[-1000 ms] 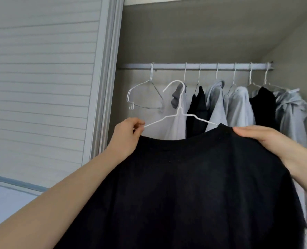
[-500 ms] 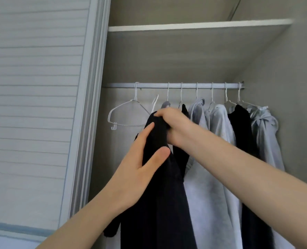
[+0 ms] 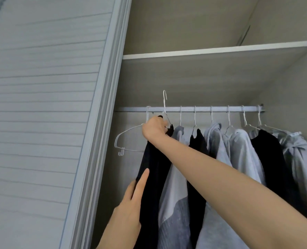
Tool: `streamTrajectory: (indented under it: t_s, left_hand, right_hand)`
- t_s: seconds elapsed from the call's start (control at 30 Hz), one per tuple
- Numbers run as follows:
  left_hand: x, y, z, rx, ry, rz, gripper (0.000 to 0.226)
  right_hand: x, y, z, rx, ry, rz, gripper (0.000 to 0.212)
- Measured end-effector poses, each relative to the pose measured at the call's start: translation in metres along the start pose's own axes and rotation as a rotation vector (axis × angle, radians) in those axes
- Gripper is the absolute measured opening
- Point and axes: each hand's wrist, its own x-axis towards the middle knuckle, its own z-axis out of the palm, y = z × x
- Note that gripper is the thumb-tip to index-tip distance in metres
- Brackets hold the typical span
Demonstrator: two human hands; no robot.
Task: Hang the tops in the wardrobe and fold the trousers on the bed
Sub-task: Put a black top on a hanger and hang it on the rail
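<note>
The right hand (image 3: pixel 155 128) was raised to the rail (image 3: pixel 203 109) inside the wardrobe (image 3: pixel 203 78), its fingers curled round the neck of a white wire hanger (image 3: pixel 164 103) and the collar of the black top (image 3: pixel 154 177) that hung from it. The hanger's hook stood above the rail, not resting on it. The black top dropped straight down from the fist as a narrow dark fall of cloth, at the left end of the row of clothes and just beside a grey top (image 3: pixel 176 177).

The left hand (image 3: pixel 133 200) was lower down, at the left edge of the black top. Its fingers were straight and lay flat against the cloth, the forefinger pointing up along the fabric; the thumb side was hidden behind the cloth, so whether it pinched the edge could not be told.

To the left of the fist an empty hanger (image 3: pixel 129 139) hung from the rail, tilted, with small hooks at its lower end. To the right the rail carried more hangers with a second black top (image 3: pixel 197 146), pale grey tops (image 3: pixel 238 150), a black garment (image 3: pixel 271 155) and a grey hooded top (image 3: pixel 301 155) at the far right. A shelf (image 3: pixel 212 51) ran across above the rail. The slatted sliding door (image 3: pixel 41 123) filled the left side of the view, its frame running beside the open wardrobe
</note>
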Motion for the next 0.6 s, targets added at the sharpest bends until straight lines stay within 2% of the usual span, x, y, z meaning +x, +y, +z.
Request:
streamTrajectory:
  t_s: [0.17, 0.23, 0.3, 0.37, 0.47, 0.6]
  left_hand:
    - [0.038, -0.008, 0.024, 0.073, -0.133, -0.003, 0.100]
    - [0.049, -0.014, 0.036, 0.117, -0.159, -0.007, 0.086]
    - [0.058, -0.021, 0.048, 0.091, -0.147, -0.047, 0.064]
    - [0.061, -0.024, 0.057, 0.061, -0.131, -0.077, 0.052]
    - [0.060, -0.035, 0.069, 0.020, -0.142, -0.122, 0.050]
    - [0.049, -0.055, 0.080, 0.081, -0.143, -0.070, 0.055]
  right_hand:
    - [0.048, 0.017, 0.029, -0.109, 0.042, 0.063, 0.040]
    - [0.064, 0.024, 0.038, -0.135, 0.072, 0.095, 0.042]
    - [0.080, 0.031, 0.051, -0.186, 0.096, 0.113, 0.041]
    - [0.088, 0.038, 0.063, -0.225, 0.093, 0.124, 0.040]
    - [0.097, 0.054, 0.074, -0.301, 0.085, 0.124, 0.040]
    - [0.088, 0.077, 0.080, -0.358, 0.041, 0.109, 0.042]
